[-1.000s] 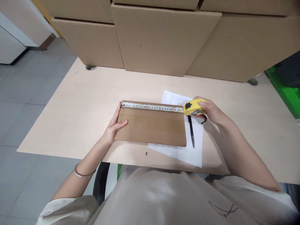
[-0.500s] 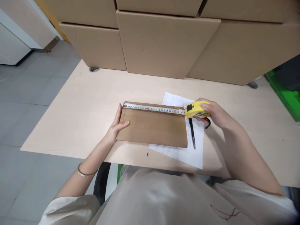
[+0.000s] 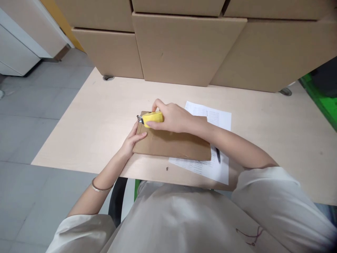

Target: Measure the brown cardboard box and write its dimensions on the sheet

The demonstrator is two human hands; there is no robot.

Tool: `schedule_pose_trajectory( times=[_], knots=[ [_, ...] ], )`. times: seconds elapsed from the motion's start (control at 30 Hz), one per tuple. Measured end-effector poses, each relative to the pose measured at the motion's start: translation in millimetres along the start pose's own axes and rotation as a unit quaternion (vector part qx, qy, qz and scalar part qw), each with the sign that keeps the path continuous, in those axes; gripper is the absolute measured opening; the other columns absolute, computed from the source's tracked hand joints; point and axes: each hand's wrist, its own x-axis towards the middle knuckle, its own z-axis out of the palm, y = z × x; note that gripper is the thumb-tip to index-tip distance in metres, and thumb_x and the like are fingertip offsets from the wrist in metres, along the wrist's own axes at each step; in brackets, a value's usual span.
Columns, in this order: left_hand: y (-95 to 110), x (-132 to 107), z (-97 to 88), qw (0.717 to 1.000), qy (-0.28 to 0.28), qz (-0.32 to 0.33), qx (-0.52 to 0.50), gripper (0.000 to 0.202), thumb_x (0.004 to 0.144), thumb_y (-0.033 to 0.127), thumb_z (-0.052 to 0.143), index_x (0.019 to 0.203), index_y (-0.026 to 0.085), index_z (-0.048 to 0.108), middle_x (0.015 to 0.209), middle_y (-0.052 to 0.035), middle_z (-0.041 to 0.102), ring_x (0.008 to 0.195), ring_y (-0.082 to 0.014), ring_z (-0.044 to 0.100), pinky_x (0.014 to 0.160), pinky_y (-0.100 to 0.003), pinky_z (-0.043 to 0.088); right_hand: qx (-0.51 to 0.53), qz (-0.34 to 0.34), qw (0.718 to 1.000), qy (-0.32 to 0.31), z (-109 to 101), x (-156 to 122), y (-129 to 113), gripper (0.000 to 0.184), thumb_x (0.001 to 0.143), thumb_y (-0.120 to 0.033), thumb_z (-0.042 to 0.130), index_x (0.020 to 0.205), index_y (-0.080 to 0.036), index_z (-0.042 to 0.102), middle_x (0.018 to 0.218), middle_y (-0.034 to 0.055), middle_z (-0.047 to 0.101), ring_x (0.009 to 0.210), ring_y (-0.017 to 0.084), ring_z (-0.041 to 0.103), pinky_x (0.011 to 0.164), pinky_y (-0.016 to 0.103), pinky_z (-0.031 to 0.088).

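A flat brown cardboard piece (image 3: pixel 173 147) lies on the light wooden desk (image 3: pixel 100 119), partly over a printed white sheet (image 3: pixel 213 117). My right hand (image 3: pixel 175 117) is closed round a yellow tape measure (image 3: pixel 152 117) at the cardboard's far left corner, with the blade almost fully drawn in. My left hand (image 3: pixel 131 140) rests on the cardboard's left edge, thumb on top and fingers at the side, holding it down. My right forearm crosses over the cardboard. A black pen (image 3: pixel 218 154) lies on the sheet, mostly hidden under that arm.
Several large cardboard boxes (image 3: pixel 184 45) stand stacked along the desk's far side. A cable hole (image 3: pixel 108 77) sits at the far left of the desk. Grey tiled floor (image 3: pixel 31 105) and a white cabinet (image 3: pixel 18 45) are to the left, something green (image 3: pixel 322 102) to the right.
My right hand has carried the tape measure from the cardboard's right end to its left corner, and the blade has retracted. The left hand has stayed on the left edge.
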Motion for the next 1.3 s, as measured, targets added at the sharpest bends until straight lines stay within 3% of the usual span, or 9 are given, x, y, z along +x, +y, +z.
schedule_pose_trajectory(
  times=[0.17, 0.3, 0.53, 0.67, 0.8, 0.9, 1.0, 1.1, 1.3],
  knots=[
    [-2.3, 2.8, -4.4, 1.0, 0.013, 0.005, 0.007, 0.094, 0.071, 0.038, 0.089, 0.158, 0.027, 0.055, 0.151, -0.0079, 0.069, 0.139, -0.0433, 0.064, 0.112, -0.048, 0.056, -0.009, -0.044, 0.999, 0.018, 23.4, -10.6, 7.3, 0.052, 0.092, -0.057, 0.068, 0.125, -0.021, 0.051, 0.104, 0.0101, 0.074, 0.083, 0.025, 0.068, 0.073, 0.036, 0.049],
    [-4.5, 3.5, -7.3, 0.999, 0.0, 0.002, 0.037, 0.088, 0.076, 0.042, 0.085, 0.158, 0.027, 0.054, 0.149, -0.0098, 0.071, 0.134, -0.044, 0.067, 0.109, -0.05, 0.058, -0.038, -0.097, 0.993, 0.053, 36.8, -28.6, 19.4, 0.055, 0.093, -0.052, 0.07, 0.131, -0.018, 0.05, 0.13, 0.0205, 0.07, 0.112, 0.034, 0.07, 0.092, 0.048, 0.056],
    [1.1, 0.5, -0.3, 0.999, -0.013, 0.017, 0.03, 0.09, 0.079, 0.04, 0.082, 0.162, 0.027, 0.05, 0.157, -0.0106, 0.064, 0.142, -0.0439, 0.061, 0.112, -0.051, 0.056, -0.076, -0.14, 0.979, 0.131, 32.0, -55.5, 31.2, 0.068, 0.098, -0.054, 0.067, 0.15, -0.02, 0.041, 0.15, 0.022, 0.061, 0.132, 0.038, 0.063, 0.108, 0.06, 0.052],
    [3.3, -0.6, 0.3, 1.0, -0.011, 0.004, 0.025, 0.095, 0.077, 0.039, 0.084, 0.164, 0.027, 0.048, 0.157, -0.0107, 0.064, 0.138, -0.0432, 0.064, 0.109, -0.05, 0.058, -0.128, -0.09, 0.976, 0.152, 31.6, -78.3, 45.0, 0.067, 0.099, -0.053, 0.066, 0.151, -0.016, 0.046, 0.146, 0.0237, 0.066, 0.131, 0.041, 0.065, 0.11, 0.064, 0.05],
    [4.8, -2.0, 0.3, 1.0, -0.013, 0.001, 0.019, 0.092, 0.078, 0.038, 0.084, 0.163, 0.029, 0.049, 0.157, -0.0092, 0.064, 0.137, -0.0412, 0.065, 0.107, -0.046, 0.06, -0.106, -0.018, 0.976, 0.189, 23.0, -107.2, 66.9, 0.083, 0.101, -0.075, 0.046, 0.161, -0.017, 0.04, 0.159, 0.0218, 0.058, 0.149, 0.042, 0.053, 0.126, 0.069, 0.034],
    [5.9, -2.5, 1.5, 1.0, -0.007, 0.0, 0.016, 0.092, 0.076, 0.037, 0.085, 0.162, 0.029, 0.051, 0.154, -0.0085, 0.066, 0.136, -0.0407, 0.065, 0.103, -0.044, 0.061, -0.085, 0.169, 0.95, 0.249, 8.8, -131.6, 95.0, 0.084, 0.107, -0.07, 0.02, 0.166, -0.012, 0.036, 0.168, 0.0229, 0.048, 0.16, 0.038, 0.042, 0.131, 0.063, 0.03],
    [5.1, -1.3, 0.9, 1.0, 0.002, 0.005, 0.022, 0.092, 0.075, 0.037, 0.086, 0.16, 0.028, 0.053, 0.154, -0.0084, 0.067, 0.135, -0.041, 0.066, 0.101, -0.044, 0.062, -0.107, 0.328, 0.923, 0.173, 1.4, -146.7, 126.2, 0.086, 0.108, -0.06, 0.015, 0.164, 0.001, 0.04, 0.17, 0.0287, 0.041, 0.163, 0.039, 0.035, 0.135, 0.06, 0.022],
    [2.6, 0.5, -1.8, 0.999, 0.003, 0.008, 0.034, 0.09, 0.077, 0.038, 0.085, 0.16, 0.029, 0.052, 0.153, -0.0092, 0.067, 0.134, -0.0417, 0.067, 0.1, -0.045, 0.063, -0.118, 0.341, 0.929, 0.086, 1.9, -144.9, 146.9, 0.087, 0.107, -0.056, 0.019, 0.168, 0.005, 0.031, 0.176, 0.0257, 0.029, 0.167, 0.036, 0.024, 0.137, 0.052, 0.019],
    [-1.7, 1.5, -4.6, 0.999, 0.009, 0.029, 0.036, 0.083, 0.08, 0.036, 0.083, 0.158, 0.03, 0.056, 0.15, -0.0083, 0.069, 0.135, -0.0423, 0.066, 0.101, -0.047, 0.063, -0.116, 0.275, 0.952, 0.071, -8.7, -122.0, 159.3, 0.083, 0.106, -0.059, 0.025, 0.169, -0.004, 0.033, 0.178, 0.0208, 0.029, 0.167, 0.033, 0.026, 0.136, 0.05, 0.021]
  ],
)
